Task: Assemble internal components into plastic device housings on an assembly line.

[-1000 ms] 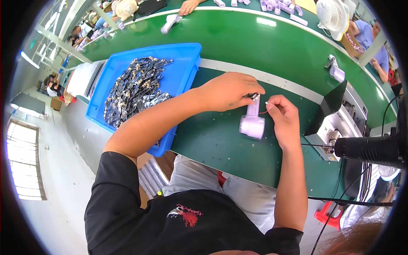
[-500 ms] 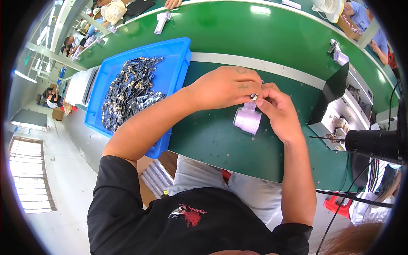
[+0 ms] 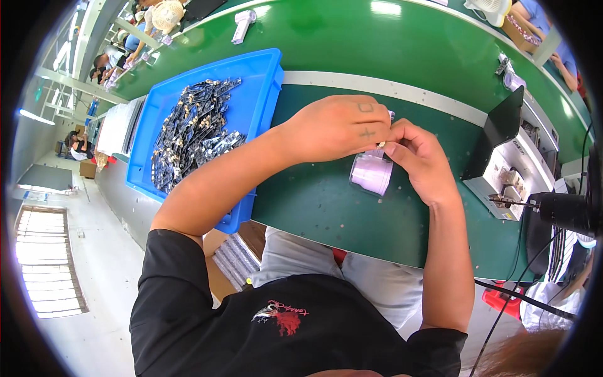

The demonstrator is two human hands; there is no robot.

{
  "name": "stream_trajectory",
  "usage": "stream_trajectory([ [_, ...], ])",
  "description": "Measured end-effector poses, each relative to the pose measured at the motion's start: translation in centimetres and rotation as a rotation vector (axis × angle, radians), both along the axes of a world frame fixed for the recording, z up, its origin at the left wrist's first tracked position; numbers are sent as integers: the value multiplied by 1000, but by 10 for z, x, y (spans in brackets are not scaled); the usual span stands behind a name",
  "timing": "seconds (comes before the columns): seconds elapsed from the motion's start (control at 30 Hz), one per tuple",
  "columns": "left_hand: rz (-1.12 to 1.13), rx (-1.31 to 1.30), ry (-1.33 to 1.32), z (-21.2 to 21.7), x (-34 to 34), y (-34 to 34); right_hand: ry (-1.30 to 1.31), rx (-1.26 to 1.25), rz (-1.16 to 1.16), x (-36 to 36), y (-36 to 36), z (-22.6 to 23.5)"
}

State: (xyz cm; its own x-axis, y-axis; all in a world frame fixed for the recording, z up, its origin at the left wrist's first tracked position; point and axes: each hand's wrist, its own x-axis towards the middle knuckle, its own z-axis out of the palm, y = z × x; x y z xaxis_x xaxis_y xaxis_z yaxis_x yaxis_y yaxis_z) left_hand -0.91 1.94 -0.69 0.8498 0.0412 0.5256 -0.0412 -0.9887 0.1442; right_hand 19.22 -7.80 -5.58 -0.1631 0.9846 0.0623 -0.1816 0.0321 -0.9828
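A pale purple handheld device (image 3: 372, 173) with a round, drum-shaped head lies on the dark green bench, its head toward me. My left hand (image 3: 342, 129) reaches over its handle, fingers curled round it and mostly hidden from view. My right hand (image 3: 422, 157) meets it from the other side. Its thumb and forefinger are pinched together at a small pale part (image 3: 381, 144) by the handle, too small to name. To the left stands a blue bin (image 3: 264, 94) heaped with small dark circuit boards (image 3: 191, 135) with brass-coloured bits.
A black electric screwdriver (image 3: 559, 210) points in from the right, beside a metal screw feeder (image 3: 518, 169) with a raised dark lid. Cables hang at lower right. Beyond the bench runs a green conveyor belt (image 3: 352, 38) carrying similar purple devices (image 3: 244, 26). Other people sit farther off.
The view has shifted slightly. Both hands stay at the handle, and my right fingers have changed their pinch a little. Another person's hand at the top edge has gone from view.
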Motion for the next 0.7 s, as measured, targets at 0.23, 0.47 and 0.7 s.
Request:
stream_trajectory([
  [0.23, 39, 54, -12, -1, 2, -3, -11, -26, -23, 0, -1, 1],
  [0.47, 40, 97, -26, -4, 1, -5, 55, -22, -33, -3, -1, -4],
  [0.7, 190, 215, 79, -6, 3, 5, -3, 12, -223, -12, 6, -13],
])
